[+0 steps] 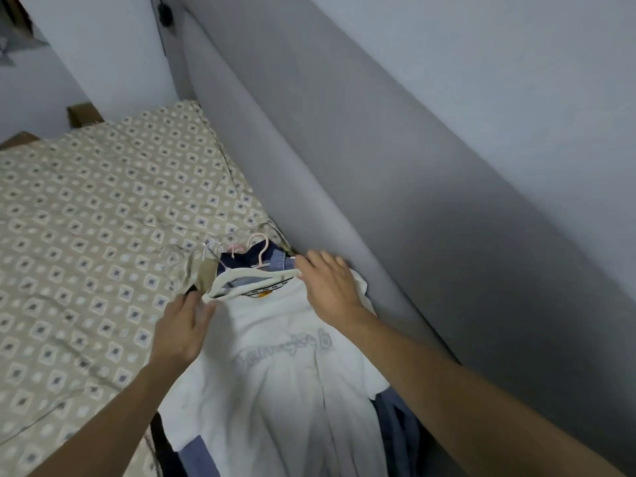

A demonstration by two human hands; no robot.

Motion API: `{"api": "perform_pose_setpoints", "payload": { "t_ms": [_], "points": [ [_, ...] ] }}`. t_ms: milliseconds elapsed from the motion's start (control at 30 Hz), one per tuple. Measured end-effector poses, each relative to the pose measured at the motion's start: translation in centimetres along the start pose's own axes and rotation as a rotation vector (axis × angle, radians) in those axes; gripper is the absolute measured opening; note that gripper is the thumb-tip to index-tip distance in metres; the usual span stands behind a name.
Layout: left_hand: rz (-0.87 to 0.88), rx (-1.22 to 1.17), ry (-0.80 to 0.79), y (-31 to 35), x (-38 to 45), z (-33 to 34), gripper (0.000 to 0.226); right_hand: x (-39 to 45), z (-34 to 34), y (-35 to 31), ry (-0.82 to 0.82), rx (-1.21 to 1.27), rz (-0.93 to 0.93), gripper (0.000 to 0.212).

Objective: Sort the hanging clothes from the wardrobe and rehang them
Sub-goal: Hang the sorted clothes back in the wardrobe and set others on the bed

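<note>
A white T-shirt (275,366) with faint grey lettering lies on top of a pile of clothes on the bed, still on a white hanger (241,278). My left hand (184,330) rests with straight fingers on the shirt's left shoulder, at the hanger's left end. My right hand (330,287) lies on the right shoulder, its fingertips touching the hanger's right end. Under the white shirt lie dark blue and denim garments (265,259) on a pink hanger (261,253), with more blue cloth (395,418) showing at the lower right.
The bed has a beige cover (86,235) patterned with small squares. A grey padded headboard (378,201) runs along the right of the pile. A brown cardboard box (82,113) stands beyond the bed's far end by the wall.
</note>
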State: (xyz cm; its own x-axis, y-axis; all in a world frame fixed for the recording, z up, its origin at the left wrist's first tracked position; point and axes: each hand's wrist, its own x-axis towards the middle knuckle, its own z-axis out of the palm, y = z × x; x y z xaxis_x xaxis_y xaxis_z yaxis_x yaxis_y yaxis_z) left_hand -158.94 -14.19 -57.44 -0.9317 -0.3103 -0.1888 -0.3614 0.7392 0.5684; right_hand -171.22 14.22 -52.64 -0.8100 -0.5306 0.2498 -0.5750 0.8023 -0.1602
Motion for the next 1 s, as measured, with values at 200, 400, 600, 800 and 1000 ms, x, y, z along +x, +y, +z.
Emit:
{"api": "perform_pose_setpoints", "payload": {
  "t_ms": [200, 400, 600, 800, 1000],
  "points": [
    [0.315, -0.04, 0.075, 3.5, -5.5, -5.6, 0.039, -7.6, -9.8, -3.6, 0.044, -0.009, 0.185, 0.011],
    [0.571, -0.07, 0.03, 9.0, -11.6, -10.2, 0.041, -17.5, -19.6, -7.1, 0.119, 0.01, 0.371, 0.014],
    [0.752, -0.062, -0.033, 17.1, -18.0, -13.1, 0.052, -27.4, -28.7, -10.4, 0.241, -0.069, 0.521, 0.021],
    [0.981, -0.095, -0.042, 25.8, -25.7, -14.0, 0.047, -38.1, -36.1, -13.8, 0.329, -0.048, 0.738, 0.032],
    [1.21, -0.125, -0.107, 31.8, -34.2, -12.8, 0.03, -49.2, -42.0, -19.8, 0.461, -0.081, 0.92, 0.033]
  ]
}}
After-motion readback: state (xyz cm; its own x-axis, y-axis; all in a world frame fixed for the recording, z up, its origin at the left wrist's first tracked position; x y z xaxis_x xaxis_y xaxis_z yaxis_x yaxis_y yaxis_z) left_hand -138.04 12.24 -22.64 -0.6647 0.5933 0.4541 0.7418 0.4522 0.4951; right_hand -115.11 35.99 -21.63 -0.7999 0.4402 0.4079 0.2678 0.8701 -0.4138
